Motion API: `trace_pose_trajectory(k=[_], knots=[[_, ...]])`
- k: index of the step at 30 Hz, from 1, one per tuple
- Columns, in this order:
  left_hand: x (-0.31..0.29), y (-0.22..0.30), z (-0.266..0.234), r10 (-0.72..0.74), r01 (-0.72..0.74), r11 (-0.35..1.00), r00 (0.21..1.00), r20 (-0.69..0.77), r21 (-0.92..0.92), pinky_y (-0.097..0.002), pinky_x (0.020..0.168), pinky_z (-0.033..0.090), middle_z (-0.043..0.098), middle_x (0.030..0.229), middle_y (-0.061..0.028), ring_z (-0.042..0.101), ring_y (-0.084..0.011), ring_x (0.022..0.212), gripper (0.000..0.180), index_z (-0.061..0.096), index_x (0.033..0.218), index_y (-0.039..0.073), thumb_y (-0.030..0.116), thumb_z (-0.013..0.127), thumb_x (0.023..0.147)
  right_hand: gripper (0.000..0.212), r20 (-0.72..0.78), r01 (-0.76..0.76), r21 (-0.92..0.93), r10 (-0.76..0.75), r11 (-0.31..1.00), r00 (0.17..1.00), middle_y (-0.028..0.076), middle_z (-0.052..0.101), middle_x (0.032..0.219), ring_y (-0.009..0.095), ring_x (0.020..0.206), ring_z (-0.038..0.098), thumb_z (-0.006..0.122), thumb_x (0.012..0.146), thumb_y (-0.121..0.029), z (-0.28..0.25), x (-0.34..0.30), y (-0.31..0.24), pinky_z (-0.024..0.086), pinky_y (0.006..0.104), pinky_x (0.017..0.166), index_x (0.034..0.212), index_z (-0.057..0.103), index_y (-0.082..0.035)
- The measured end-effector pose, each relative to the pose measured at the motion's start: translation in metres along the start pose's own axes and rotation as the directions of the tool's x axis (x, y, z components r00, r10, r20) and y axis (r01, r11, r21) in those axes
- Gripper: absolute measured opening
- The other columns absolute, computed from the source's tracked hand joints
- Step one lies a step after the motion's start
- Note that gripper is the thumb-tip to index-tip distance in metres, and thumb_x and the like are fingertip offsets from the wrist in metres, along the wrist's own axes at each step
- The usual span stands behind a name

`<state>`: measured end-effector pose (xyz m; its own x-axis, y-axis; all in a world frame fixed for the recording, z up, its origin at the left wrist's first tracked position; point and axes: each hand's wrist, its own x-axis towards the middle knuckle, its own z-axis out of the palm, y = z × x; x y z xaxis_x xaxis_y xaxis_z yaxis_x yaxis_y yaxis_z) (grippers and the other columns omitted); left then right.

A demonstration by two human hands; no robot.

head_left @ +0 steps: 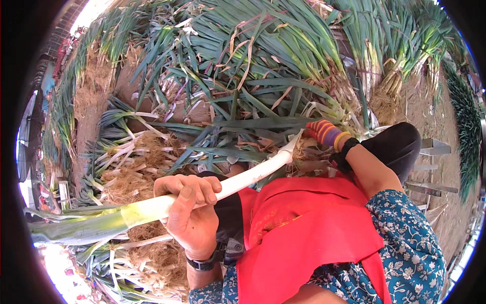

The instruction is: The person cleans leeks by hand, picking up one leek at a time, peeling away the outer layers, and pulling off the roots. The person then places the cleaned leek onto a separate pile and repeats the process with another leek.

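Note:
My left hand [190,205] is wrapped round the pale shaft of a leek [248,178]. The leek slants across my lap, its green leaves off to the left and its white end up toward my right hand. My right hand [324,134], in a striped knitted glove, is closed beside that end, where a thin pale flap of skin [297,139] stands off the shaft. What its fingers grip is hidden. A long dark green leaf [253,123] runs up to the glove from the left.
A big heap of leeks [273,45] lies ahead of me. Leeks with brown roots [136,172] are piled at my left. Bundles [400,55] stand at the far right. A low metal stool or frame [433,188] is right of my knee. A red apron [309,223] covers my lap.

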<state>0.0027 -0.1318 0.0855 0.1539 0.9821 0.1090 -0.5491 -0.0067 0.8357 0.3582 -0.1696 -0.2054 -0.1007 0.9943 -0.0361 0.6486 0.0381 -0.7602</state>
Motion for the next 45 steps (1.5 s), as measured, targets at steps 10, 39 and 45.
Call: trace_pose_trajectory(k=[10, 39, 45], knots=[[0.045, 0.18, -0.093, 0.207, -0.205, 0.978, 0.978, -0.037, 0.046, -0.0287, 0.061, 0.038, 0.037, 0.065, -0.0021, 0.038, -0.012, 0.064, 0.006, 0.047, 0.082, 0.002, 0.003, 0.051, 0.087, 0.042, 0.205, -0.126, -0.616, 0.312, 0.778, 0.928, 0.02, 0.064, 0.088, 0.037, 0.085, 0.06, 0.06, 0.081, -0.037, -0.039, 0.026, -0.058, 0.046, 0.045, 0.075, 0.105, 0.062, -0.004], [0.041, -0.028, -0.03, -0.002, -0.094, 0.966, 0.93, -0.369, -0.242, -0.0382, 0.072, 0.047, 0.051, 0.07, -0.0032, 0.052, -0.0166, 0.063, 0.011, 0.052, 0.085, 0.006, 0.006, 0.062, 0.084, 0.014, -0.242, 0.353, -0.438, -0.486, 0.827, 0.84, 0.012, 0.055, 0.07, 0.033, 0.065, 0.056, 0.063, 0.07, -0.012, -0.028, 0.054, -0.28, 0.045, 0.0419, 0.055, 0.074, 0.051, -0.006], [0.045, -0.024, -0.04, 0.09, -0.165, 0.974, 0.91, -0.406, -0.153, -0.0383, 0.072, 0.048, 0.054, 0.071, -0.0036, 0.054, -0.0168, 0.064, 0.012, 0.053, 0.085, 0.007, 0.006, 0.064, 0.083, 0.013, -0.375, -0.068, -0.656, -0.247, 0.751, 0.894, 0.011, 0.06, 0.067, 0.031, 0.064, 0.061, 0.061, 0.069, -0.02, -0.039, 0.054, -0.181, 0.047, 0.0428, 0.053, 0.074, 0.058, -0.009]])
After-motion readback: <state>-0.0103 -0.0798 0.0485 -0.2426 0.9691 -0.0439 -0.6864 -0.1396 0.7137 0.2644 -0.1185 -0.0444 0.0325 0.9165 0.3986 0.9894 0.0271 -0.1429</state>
